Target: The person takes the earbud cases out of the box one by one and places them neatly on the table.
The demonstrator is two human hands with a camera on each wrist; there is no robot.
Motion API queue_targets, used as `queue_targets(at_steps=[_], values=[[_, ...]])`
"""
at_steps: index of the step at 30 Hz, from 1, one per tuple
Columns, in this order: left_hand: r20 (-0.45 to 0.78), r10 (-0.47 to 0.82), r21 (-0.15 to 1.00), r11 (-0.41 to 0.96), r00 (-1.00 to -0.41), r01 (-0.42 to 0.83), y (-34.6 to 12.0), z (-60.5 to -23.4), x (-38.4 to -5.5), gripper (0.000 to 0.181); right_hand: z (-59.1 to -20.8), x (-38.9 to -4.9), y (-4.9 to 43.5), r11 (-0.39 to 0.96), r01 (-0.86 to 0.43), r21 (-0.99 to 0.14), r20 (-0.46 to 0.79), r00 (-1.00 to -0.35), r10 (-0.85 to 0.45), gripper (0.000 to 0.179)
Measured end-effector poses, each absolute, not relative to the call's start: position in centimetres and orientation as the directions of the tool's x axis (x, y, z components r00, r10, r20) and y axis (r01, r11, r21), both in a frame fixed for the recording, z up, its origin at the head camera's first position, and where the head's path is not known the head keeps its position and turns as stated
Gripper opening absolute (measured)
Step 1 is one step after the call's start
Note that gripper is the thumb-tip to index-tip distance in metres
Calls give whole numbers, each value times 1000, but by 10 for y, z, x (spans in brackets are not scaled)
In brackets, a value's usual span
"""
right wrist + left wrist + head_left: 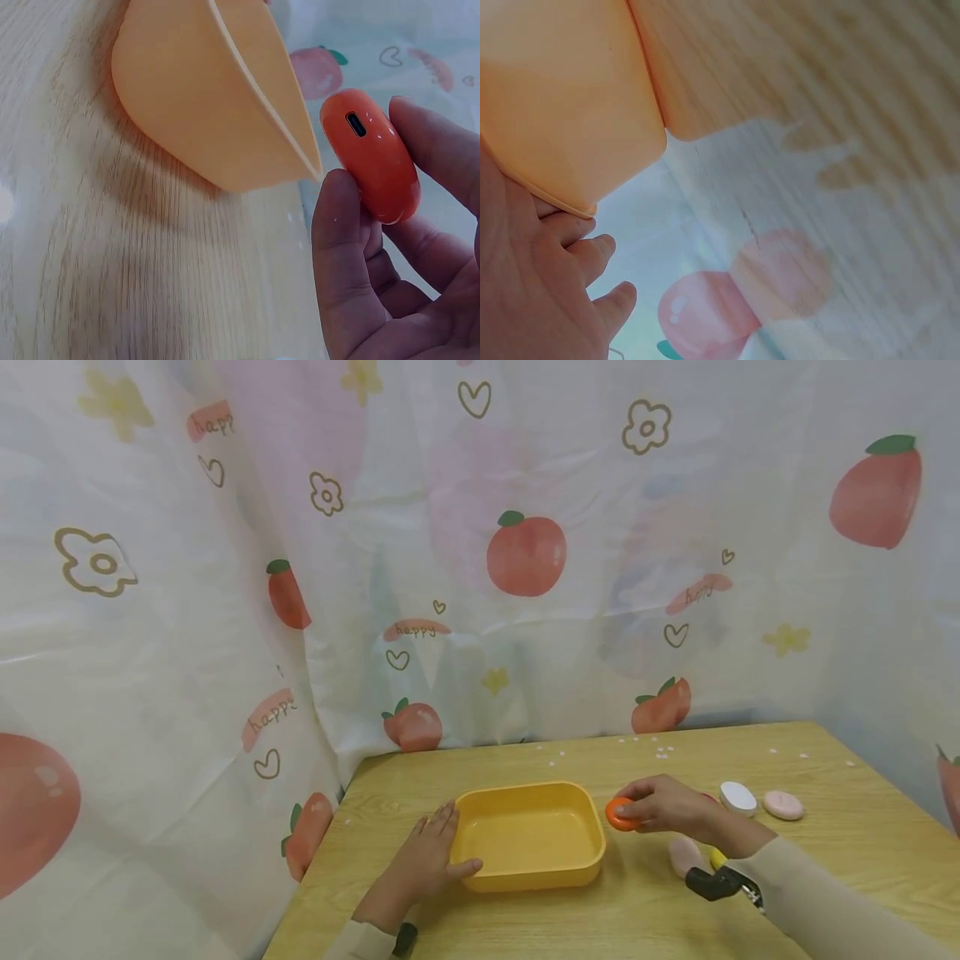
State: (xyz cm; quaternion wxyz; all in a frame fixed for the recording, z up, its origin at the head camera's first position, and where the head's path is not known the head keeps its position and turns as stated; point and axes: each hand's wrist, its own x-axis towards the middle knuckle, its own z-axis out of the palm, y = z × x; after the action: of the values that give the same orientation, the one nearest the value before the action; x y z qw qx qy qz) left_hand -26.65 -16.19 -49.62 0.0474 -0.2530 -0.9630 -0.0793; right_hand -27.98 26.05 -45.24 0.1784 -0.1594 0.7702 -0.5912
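Note:
A yellow rectangular plastic bin [531, 885] stands on the wooden table, its inside bare. My left hand [429, 860] holds it at the left side, thumb over the near left corner and fingers along the outer wall. In the left wrist view, fingertips [600, 251] show past the rim. My right hand [671, 803] pinches a glossy orange rounded case [622, 814] between thumb and fingers, just right of the bin. A small charging port shows on the case [367, 154] in the right wrist view, where it is raised beside the bin's rim.
Right of my right hand lie a white rounded piece [738, 798] and a pink oval one [783, 805]. A pale pink oval [686, 856] and a yellow item [717, 858] lie by the right wrist, partly hidden. A fruit-print curtain [570, 677] hangs behind the table [525, 935].

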Motion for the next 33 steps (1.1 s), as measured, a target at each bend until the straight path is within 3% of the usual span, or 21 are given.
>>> queue_targets(at_steps=[33], values=[[122,488,154,851,-864,502,-164,-501,-268,96,-469,-250,322,218,42,-975,-125,-915,-384,41]])
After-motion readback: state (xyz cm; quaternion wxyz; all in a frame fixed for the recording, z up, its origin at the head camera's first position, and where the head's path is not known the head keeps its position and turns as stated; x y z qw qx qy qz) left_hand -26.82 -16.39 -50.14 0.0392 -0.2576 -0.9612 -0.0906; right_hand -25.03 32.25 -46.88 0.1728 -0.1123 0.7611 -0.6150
